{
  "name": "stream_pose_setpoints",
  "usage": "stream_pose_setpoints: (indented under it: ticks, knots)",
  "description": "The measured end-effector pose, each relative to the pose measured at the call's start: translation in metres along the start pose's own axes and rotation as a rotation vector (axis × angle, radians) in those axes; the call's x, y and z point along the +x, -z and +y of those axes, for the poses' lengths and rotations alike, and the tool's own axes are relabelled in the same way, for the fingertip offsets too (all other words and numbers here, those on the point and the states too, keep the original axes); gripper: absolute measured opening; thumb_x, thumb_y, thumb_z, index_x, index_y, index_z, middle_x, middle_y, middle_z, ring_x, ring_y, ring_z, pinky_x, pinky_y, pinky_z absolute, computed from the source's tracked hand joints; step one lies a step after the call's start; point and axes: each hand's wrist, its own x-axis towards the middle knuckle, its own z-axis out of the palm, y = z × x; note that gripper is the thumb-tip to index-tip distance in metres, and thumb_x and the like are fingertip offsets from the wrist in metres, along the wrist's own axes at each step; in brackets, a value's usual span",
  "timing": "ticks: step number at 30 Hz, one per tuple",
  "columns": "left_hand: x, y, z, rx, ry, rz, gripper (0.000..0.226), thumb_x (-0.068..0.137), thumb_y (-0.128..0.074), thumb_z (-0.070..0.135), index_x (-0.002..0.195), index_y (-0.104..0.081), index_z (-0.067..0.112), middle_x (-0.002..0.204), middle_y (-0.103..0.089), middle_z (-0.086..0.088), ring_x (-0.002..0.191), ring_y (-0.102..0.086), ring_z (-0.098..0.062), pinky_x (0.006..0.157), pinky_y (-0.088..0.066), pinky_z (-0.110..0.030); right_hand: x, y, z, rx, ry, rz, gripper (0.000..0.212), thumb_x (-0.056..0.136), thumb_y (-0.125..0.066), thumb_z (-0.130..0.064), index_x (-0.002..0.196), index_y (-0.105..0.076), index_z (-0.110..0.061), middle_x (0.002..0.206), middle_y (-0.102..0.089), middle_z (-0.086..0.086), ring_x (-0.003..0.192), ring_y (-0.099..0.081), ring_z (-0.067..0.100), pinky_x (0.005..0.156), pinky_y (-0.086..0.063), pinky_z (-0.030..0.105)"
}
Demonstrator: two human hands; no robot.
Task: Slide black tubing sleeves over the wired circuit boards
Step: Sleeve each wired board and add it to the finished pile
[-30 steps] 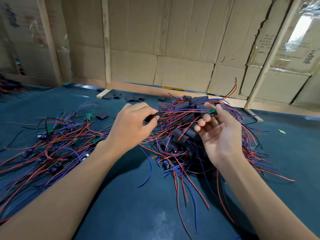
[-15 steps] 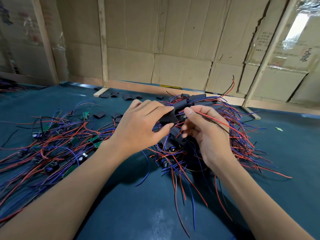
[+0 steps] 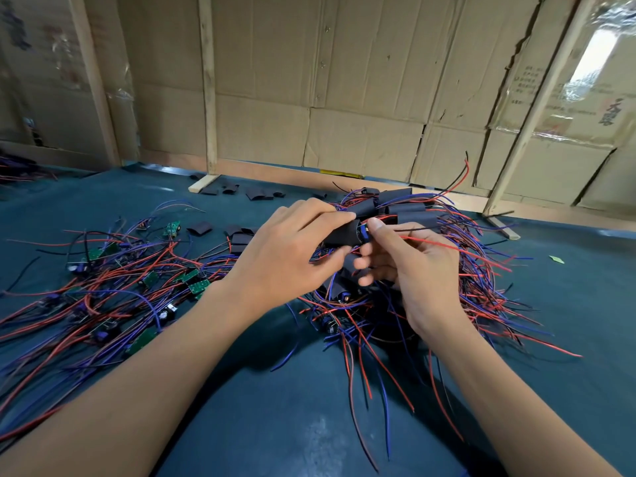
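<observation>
Cardboard walls [image 3: 361,98] back a dark teal desk [image 3: 275,407]. Above its middle, a black sleeve [image 3: 344,233] is gripped in the curled fingers of the left hand [image 3: 289,256]; a board [image 3: 364,232] shows at its open end, pinched by the right hand [image 3: 413,266], its red wires [image 3: 447,247] trailing right. Sleeved boards [image 3: 406,211] lie heaped behind, bare wired boards [image 3: 148,280] spread at left, loose sleeves [image 3: 261,193] near the wall

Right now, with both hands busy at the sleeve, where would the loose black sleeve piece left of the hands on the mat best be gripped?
The loose black sleeve piece lies flat on the green mat, apart from the wires. Probably best pinched from above across its short width, thumb on one long edge, finger on the other. The left hand is nearer, though it now holds another sleeve.
</observation>
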Motion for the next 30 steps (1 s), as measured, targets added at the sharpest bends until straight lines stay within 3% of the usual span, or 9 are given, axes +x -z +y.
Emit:
stream_pose_setpoints:
  ticks: [7, 12, 14, 16, 18, 20, 25, 27, 30]
  knots:
    - [-0.001, -0.005, 0.002, -0.068, -0.001, -0.008, 0.039, 0.091, -0.069, 0.017, 0.128, -0.065, 0.003, 0.112, -0.063, -0.012, 0.103, -0.061, -0.026, 0.091, -0.051, -0.033, 0.001, 0.002, 0.002, -0.048, -0.016, -0.003, 0.02, 0.091, -0.074, -0.016, 0.073, -0.068, -0.011, 0.062, -0.065, 0.017, 0.046, -0.062, 0.027, 0.038, -0.048, 0.03]
    - [-0.001, -0.009, 0.002, -0.092, 0.004, -0.026, 0.042, 0.092, -0.068, 0.014, 0.131, -0.061, 0.001, 0.113, -0.06, -0.013, 0.103, -0.058, -0.027, 0.094, -0.047, -0.031, 0.001, 0.004, 0.005, -0.024, -0.05, 0.004, 0.022, 0.088, -0.077, -0.018, 0.088, -0.064, -0.001, 0.062, -0.063, 0.015, 0.048, -0.06, 0.026, 0.041, -0.048, 0.029]
    - [-0.001, -0.009, 0.004, -0.078, 0.011, -0.047, 0.043, 0.095, -0.065, 0.018, 0.134, -0.059, 0.002, 0.114, -0.059, -0.012, 0.105, -0.057, -0.027, 0.087, -0.052, -0.038, 0.001, 0.004, 0.005, -0.001, -0.057, -0.009, 0.021, 0.087, -0.078, -0.017, 0.089, -0.067, 0.001, 0.065, -0.063, 0.016, 0.051, -0.062, 0.025, 0.044, -0.049, 0.03]
    - [-0.001, -0.007, 0.005, -0.021, 0.036, -0.055, 0.044, 0.097, -0.061, 0.026, 0.136, -0.058, 0.005, 0.114, -0.059, -0.009, 0.106, -0.054, -0.025, 0.069, -0.056, -0.041, 0.001, 0.003, 0.004, 0.05, -0.05, -0.023, 0.017, 0.088, -0.076, -0.016, 0.086, -0.069, -0.001, 0.069, -0.064, 0.019, 0.055, -0.063, 0.026, 0.045, -0.051, 0.03]
    - [0.0, -0.007, 0.005, 0.039, 0.051, -0.044, 0.046, 0.098, -0.056, 0.035, 0.137, -0.059, 0.01, 0.114, -0.059, -0.004, 0.106, -0.053, -0.024, 0.054, -0.053, -0.036, 0.0, 0.002, 0.002, 0.117, -0.027, -0.01, 0.009, 0.09, -0.073, -0.014, 0.088, -0.072, -0.005, 0.073, -0.065, 0.019, 0.058, -0.065, 0.027, 0.046, -0.052, 0.031]
    - [-0.001, -0.007, 0.004, 0.053, 0.062, -0.041, 0.048, 0.098, -0.052, 0.04, 0.137, -0.059, 0.013, 0.114, -0.059, -0.002, 0.105, -0.052, -0.023, 0.05, -0.05, -0.033, -0.002, 0.0, 0.001, 0.175, 0.006, 0.033, 0.004, 0.093, -0.069, -0.01, 0.095, -0.069, -0.007, 0.072, -0.065, 0.017, 0.057, -0.063, 0.027, 0.046, -0.051, 0.031]
    - [0.003, -0.01, 0.0, 0.002, 0.18, 0.027, 0.047, 0.097, -0.056, 0.04, 0.138, -0.059, 0.016, 0.115, -0.059, 0.001, 0.107, -0.049, -0.02, 0.063, -0.056, -0.043, -0.014, -0.015, 0.013, 0.126, 0.002, 0.174, 0.021, 0.093, -0.07, -0.009, 0.1, -0.055, 0.003, 0.059, -0.061, 0.009, 0.043, -0.055, 0.021, 0.037, -0.046, 0.029]
    - [0.022, -0.008, -0.009, 0.022, 0.294, 0.11, 0.045, 0.096, -0.059, 0.04, 0.137, -0.06, 0.02, 0.116, -0.061, 0.001, 0.109, -0.051, -0.022, 0.073, -0.054, -0.043, -0.023, -0.023, 0.026, -0.006, -0.032, 0.128, 0.024, 0.092, -0.073, -0.015, 0.086, -0.052, -0.006, 0.051, -0.056, 0.005, 0.036, -0.049, 0.02, 0.033, -0.038, 0.024]
    - [0.067, -0.008, -0.024, 0.024, 0.352, 0.122, 0.042, 0.096, -0.058, 0.039, 0.134, -0.063, 0.02, 0.112, -0.063, -0.003, 0.104, -0.051, -0.029, 0.089, -0.045, -0.04, -0.035, -0.032, 0.046, -0.364, 0.024, -0.02, 0.033, 0.085, -0.078, -0.029, 0.069, -0.051, -0.02, 0.05, -0.056, 0.001, 0.041, -0.048, 0.017, 0.045, -0.036, 0.025]
